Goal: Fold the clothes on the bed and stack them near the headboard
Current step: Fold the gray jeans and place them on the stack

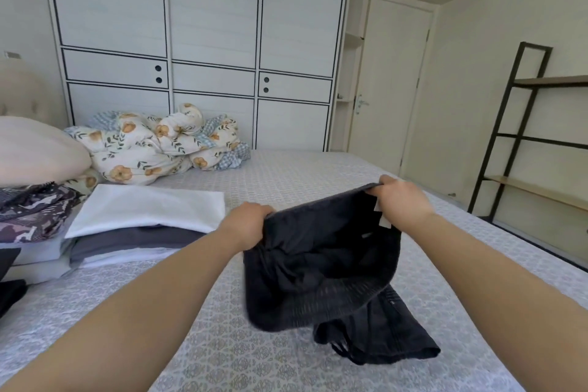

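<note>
A dark grey pair of shorts (321, 267) hangs above the bed (286, 175), its lower part resting crumpled on the patterned sheet. My left hand (246, 224) grips the waistband at its left end. My right hand (401, 200) pinches the waistband at its right end, with a white label showing just below. A stack of folded clothes (140, 232), white on top with grey and white layers under it, lies at the left. Beside it sits a second pile with a camouflage-print garment (35, 216) on top. The headboard (22, 95) is at the far left.
A crumpled floral quilt (159, 143) and a pale pillow (35, 149) lie at the bed's far side. A white wardrobe (197, 41) stands behind. A black-framed shelf (525, 143) and a door (394, 83) are on the right. Dark fabric (9, 293) shows at the left edge.
</note>
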